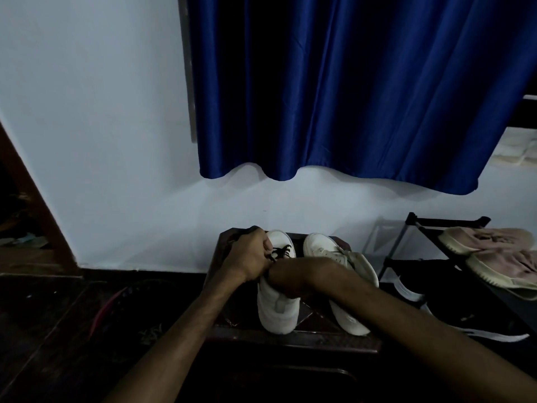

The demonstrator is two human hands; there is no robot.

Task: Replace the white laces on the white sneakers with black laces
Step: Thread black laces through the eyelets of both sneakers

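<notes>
Two white sneakers stand side by side on a dark stool [293,340], toes toward the wall. The left sneaker [277,311] has a black lace [281,252] threaded through its front eyelets. My left hand [250,254] is over that sneaker's left side, fingers curled, pinching the black lace. My right hand [286,283] reaches across and grips the left sneaker at its opening; its fingers are mostly hidden behind the wrist. The right sneaker [343,286] stands untouched; whether it carries a lace is unclear in the dim light.
A black shoe rack [412,245] stands to the right with pale pink sneakers [494,251] on top and black shoes [453,315] below. A blue curtain [348,97] hangs above against the white wall. The floor on the left is dark, with a reddish object [107,309].
</notes>
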